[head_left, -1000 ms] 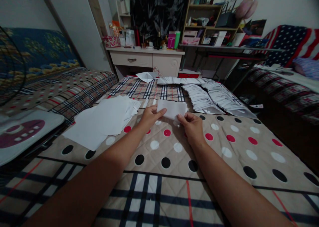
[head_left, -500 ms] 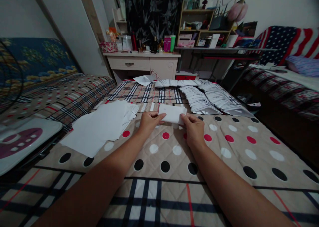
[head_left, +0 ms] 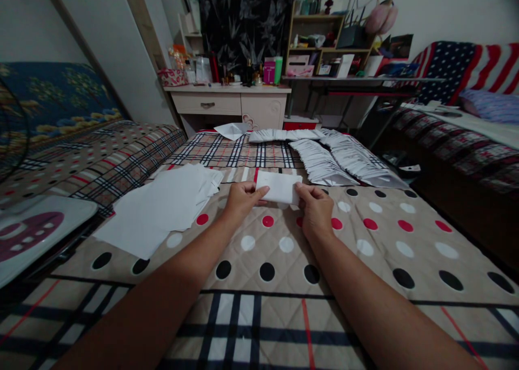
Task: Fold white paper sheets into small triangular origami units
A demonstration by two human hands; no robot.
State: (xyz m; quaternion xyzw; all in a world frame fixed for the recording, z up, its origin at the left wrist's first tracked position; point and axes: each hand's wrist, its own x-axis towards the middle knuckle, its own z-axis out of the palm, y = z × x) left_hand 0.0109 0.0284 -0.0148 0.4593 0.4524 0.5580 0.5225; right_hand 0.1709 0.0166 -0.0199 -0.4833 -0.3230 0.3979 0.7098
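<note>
A small folded sheet of white paper (head_left: 279, 187) is held between my two hands, just above the dotted bedspread. My left hand (head_left: 244, 197) pinches its left end, thumb on top and fingers behind. At the right end, my right hand (head_left: 315, 203) grips the edge between thumb and fingers. To the left lies a loose pile of flat white sheets (head_left: 162, 205). Beyond my right hand, rows of folded white papers (head_left: 320, 162) overlap on the bed, and another row (head_left: 284, 136) lies across the far side.
A single folded sheet (head_left: 232, 131) lies near the bed's far edge. At the left stands a white and purple appliance (head_left: 36, 232), probably a fan base. A cream dresser (head_left: 211, 104) and a desk with shelves (head_left: 360, 79) stand beyond the quilted bedspread (head_left: 267, 245).
The folded paper has tilted slightly, showing more of its face, and its loose upper right edges now lie flatter. Both hands keep their hold. The camera view has shifted slightly.
</note>
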